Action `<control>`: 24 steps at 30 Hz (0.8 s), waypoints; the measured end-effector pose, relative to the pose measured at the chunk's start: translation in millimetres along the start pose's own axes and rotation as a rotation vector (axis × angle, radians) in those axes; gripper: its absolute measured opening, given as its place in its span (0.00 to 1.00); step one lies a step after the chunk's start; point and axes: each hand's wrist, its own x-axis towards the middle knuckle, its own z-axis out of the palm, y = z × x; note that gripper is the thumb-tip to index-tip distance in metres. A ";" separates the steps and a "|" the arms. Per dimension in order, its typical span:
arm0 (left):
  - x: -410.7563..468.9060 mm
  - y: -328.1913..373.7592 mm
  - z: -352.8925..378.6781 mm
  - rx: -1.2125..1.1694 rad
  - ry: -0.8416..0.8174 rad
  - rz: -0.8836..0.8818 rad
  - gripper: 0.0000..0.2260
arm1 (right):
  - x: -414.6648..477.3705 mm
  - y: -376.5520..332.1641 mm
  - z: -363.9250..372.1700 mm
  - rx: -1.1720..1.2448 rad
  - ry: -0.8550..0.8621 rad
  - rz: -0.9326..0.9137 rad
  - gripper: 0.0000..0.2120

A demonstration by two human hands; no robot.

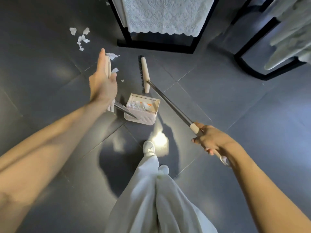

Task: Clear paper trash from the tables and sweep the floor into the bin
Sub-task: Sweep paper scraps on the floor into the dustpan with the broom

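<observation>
Torn paper scraps (82, 39) are noted on the floor. The main cluster lies well apart from the dustpan (143, 109), and smaller pieces lie near the left hand (102, 81). The scraps are judged very light and limp, liable to be scattered by a fast stroke, and short, low passes are advised. Crumpled paper is already contained in the dustpan, which stands on the floor just beside the broom head (144, 74). The broom is judged light and stiff. It is held at the upper end of its pole, where the right hand (208, 140) is wrapped round it with fingers curled. The left hand is stretched flat, fingers straight along the cream grip of the dustpan's pole. Whether the thumb clamps that grip cannot be told.

The floor (235, 101) is laid in large dark grey tiles with a gloss finish, and lamp glare is reflected near the feet. A black-framed table (154, 47) with a white lace cloth (165, 15) stands ahead. A second black frame (249, 71) is seen to the right.
</observation>
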 end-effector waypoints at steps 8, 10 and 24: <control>-16.7 -18.5 -12.5 -0.010 -0.084 0.068 0.29 | 0.0 -0.2 63.3 -0.225 0.114 0.019 0.26; -15.2 -17.0 -12.3 -0.007 -0.094 0.043 0.30 | -2.6 2.2 82.8 -0.154 0.035 0.039 0.22; 34.3 -106.4 -121.0 0.024 -0.040 0.080 0.30 | -19.6 -87.5 109.2 0.272 0.073 0.019 0.28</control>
